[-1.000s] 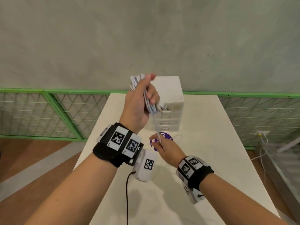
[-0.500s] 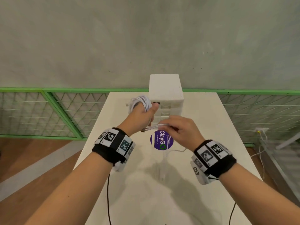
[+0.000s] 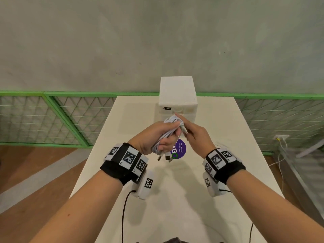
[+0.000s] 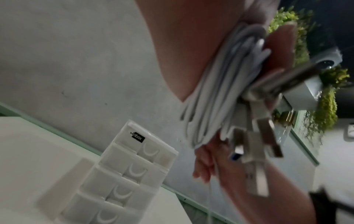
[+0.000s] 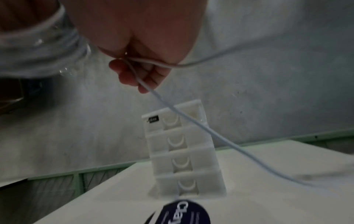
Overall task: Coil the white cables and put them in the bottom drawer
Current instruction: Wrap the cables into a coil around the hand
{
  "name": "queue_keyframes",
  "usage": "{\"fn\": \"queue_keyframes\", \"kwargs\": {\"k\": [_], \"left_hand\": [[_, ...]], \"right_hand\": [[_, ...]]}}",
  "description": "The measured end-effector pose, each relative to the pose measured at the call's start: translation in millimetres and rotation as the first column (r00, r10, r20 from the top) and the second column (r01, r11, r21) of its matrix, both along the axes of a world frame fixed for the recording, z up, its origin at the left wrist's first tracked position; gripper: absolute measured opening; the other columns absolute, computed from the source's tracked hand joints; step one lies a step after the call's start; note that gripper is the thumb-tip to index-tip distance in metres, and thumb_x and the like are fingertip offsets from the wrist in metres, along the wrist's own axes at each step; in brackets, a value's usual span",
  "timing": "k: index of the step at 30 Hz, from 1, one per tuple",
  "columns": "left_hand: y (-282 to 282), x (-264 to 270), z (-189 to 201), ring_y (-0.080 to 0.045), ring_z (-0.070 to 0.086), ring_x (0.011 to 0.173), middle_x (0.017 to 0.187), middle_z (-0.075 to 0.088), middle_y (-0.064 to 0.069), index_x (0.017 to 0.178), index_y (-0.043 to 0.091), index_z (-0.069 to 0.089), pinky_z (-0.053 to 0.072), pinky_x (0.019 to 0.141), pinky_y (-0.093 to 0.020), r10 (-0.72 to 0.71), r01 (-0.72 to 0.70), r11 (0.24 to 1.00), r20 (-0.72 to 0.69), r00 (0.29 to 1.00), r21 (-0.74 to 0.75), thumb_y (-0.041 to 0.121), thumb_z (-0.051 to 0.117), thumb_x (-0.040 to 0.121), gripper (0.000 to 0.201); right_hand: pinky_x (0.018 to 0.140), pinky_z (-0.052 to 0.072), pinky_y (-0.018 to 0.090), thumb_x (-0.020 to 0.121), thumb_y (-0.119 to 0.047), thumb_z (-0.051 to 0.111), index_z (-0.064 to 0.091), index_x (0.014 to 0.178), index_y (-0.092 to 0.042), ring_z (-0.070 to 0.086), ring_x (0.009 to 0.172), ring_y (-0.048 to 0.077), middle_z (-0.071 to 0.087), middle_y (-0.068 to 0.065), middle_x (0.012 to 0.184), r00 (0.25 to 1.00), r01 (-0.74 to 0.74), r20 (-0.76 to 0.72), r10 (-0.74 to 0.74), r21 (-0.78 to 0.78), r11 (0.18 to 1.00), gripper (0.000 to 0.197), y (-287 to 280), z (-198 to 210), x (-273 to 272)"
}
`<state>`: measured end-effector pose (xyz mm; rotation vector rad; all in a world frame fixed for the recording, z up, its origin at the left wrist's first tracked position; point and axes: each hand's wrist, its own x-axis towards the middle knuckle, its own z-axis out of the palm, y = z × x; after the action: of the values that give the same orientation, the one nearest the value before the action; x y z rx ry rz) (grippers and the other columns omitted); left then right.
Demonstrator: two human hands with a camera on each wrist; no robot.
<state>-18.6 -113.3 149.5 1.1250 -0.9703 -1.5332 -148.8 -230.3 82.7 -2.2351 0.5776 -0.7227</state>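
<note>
left hand (image 3: 158,135) fisted around coiled white cables (image 3: 171,128), USB plugs dangling; right hand (image 3: 194,135) pinching loose strand; drawer unit (image 3: 178,95) shut on surface (image 3: 219,120)

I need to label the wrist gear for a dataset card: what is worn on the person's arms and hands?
Both forearms are bare, no sleeves or gloves. Each wrist carries a black band ringed with white tiles printed with black square codes, plus a white camera box underneath bearing another code. Thin black cables trail from the boxes.

The hands (image 3: 175,135) hide the lower drawers (image 3: 187,118) from the head view.
</note>
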Motion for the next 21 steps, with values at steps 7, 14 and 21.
{"fn": "queue_keyframes", "kwargs": {"k": [7,14,21], "left_hand": [[-4.0,-3.7,14.5,-0.006,0.035,0.028,0.037,0.038,0.007,0.075,0.010,0.048,0.033,0.037,-0.019,0.073,-0.127,0.977,-0.287,0.955,-0.173,0.043,0.028,0.096,0.044],[-16.5,10.4,43.2,-0.009,0.037,0.039,0.046,0.037,0.005,0.081,0.014,0.048,0.034,0.044,-0.021,0.483,-0.588,0.773,-0.379,0.789,-0.239,0.050,0.033,0.096,0.042],[-16.3,33.6,14.4,-0.013,0.044,0.045,0.049,0.047,0.005,0.069,0.015,0.046,0.042,0.045,-0.028,0.795,-0.762,0.542,-0.079,0.601,-0.355,0.037,0.037,0.100,0.039]], "right_hand": [[0.071,0.040,0.027,0.098,-0.018,0.037,0.040,0.135,-0.023,0.057,0.082,0.019,0.064,0.001,0.101,0.999,0.012,-0.032,-0.008,0.130,0.991,0.037,24.7,-13.0,8.9],[0.076,0.034,0.021,0.099,-0.016,0.034,0.037,0.136,-0.022,0.052,0.091,0.014,0.059,0.002,0.107,0.948,-0.058,-0.299,0.112,0.184,0.981,0.038,47.9,-53.8,-5.3],[0.099,0.041,0.023,0.097,-0.018,0.038,0.048,0.127,-0.033,0.055,0.113,0.008,0.058,-0.012,0.127,0.946,-0.182,-0.237,0.222,0.178,0.967,0.035,68.1,-74.0,-20.4]]}}
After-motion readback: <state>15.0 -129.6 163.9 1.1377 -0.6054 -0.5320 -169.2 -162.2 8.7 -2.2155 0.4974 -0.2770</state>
